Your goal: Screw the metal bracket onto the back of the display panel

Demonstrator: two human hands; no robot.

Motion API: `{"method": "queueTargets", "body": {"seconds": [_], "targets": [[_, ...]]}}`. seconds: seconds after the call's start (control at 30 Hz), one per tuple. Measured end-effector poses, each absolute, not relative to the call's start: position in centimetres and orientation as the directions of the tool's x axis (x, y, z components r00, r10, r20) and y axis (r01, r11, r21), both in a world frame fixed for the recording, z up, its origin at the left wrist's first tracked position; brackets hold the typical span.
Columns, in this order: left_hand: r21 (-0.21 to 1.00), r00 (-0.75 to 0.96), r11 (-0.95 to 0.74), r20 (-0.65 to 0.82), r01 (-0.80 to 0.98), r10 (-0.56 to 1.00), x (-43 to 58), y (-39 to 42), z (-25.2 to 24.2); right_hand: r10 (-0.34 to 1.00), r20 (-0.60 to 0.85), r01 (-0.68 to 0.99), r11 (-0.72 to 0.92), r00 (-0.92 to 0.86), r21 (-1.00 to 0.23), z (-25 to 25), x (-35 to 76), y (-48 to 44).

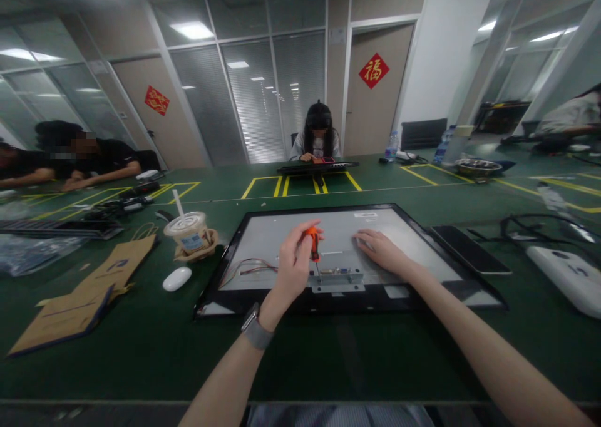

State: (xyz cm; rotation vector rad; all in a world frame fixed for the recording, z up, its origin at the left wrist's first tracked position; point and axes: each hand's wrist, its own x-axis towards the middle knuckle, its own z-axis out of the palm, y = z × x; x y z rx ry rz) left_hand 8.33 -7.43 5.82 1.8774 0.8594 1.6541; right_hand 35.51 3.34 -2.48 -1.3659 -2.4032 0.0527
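Observation:
A flat display panel with a grey metal back and black frame lies before me on the table. My left hand, with a watch on its wrist, is closed around the orange-and-black handle of a screwdriver. The screwdriver's thin shaft points down to the metal bracket at the panel's near edge, where small connectors show; whether its tip sits in a screw I cannot tell. Resting on the panel's back, my right hand has its fingers stretched out and holds nothing. Thin coloured wires run left of the bracket.
On the left are a lidded drink cup with a straw, a white mouse and a brown paper bag. A black phone, cables and a white device lie right of the panel. Across the green table sits another person.

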Motion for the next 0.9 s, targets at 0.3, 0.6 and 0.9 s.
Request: {"method": "queueTargets", "body": {"seconds": [0.3, 0.6, 0.9], "targets": [[0.539, 0.149, -0.772, 0.779, 0.337, 0.609, 8.31, -7.31, 5.89, 0.843, 0.297, 0.824, 0.519, -0.449, -0.227, -2.39, 35.45, 3.30], [0.401, 0.169, -0.825, 0.852, 0.398, 0.496, 8.46, -7.35, 5.89, 0.848, 0.293, 0.834, 0.508, -0.441, -0.214, -2.56, 35.51, 3.45], [0.508, 0.144, -0.789, 0.802, 0.344, 0.579, 8.15, -7.19, 5.81, 0.843, 0.304, 0.830, 0.514, -0.443, -0.216, -2.61, 35.49, 3.48]]}}
